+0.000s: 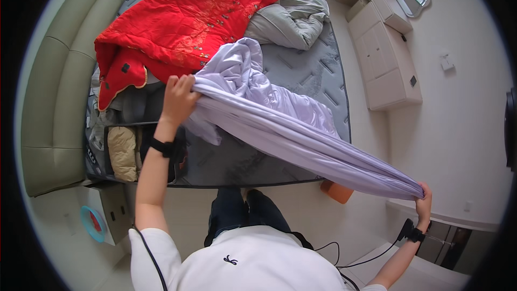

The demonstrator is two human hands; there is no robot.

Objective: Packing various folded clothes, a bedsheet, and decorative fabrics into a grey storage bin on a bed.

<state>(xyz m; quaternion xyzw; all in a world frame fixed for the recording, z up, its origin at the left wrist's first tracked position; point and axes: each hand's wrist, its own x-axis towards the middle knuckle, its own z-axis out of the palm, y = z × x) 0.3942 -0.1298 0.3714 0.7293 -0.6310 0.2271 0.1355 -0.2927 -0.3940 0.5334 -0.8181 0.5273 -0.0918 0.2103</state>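
A satiny lavender bed sheet (278,131) is pulled out between my two hands, gathered into long folds. My left hand (180,98) grips one end of it above the bed, close to the red quilt. Out to the lower right, past the bed's edge, my right hand (423,204) clutches the other end, bunched tight. The rest of the sheet lies crumpled on the grey mattress (303,64). A red quilt (173,24) with a floral pattern spreads over the far left of the bed, its corner folded over.
A grey-green duvet (291,20) is heaped beyond the quilt. An open dark case (177,161) with a beige bundle (122,153) stands at the mattress's near left. Around the bed are a padded headboard (60,89), a bedside cabinet (115,210), an orange box (337,192) and a dresser (379,56).
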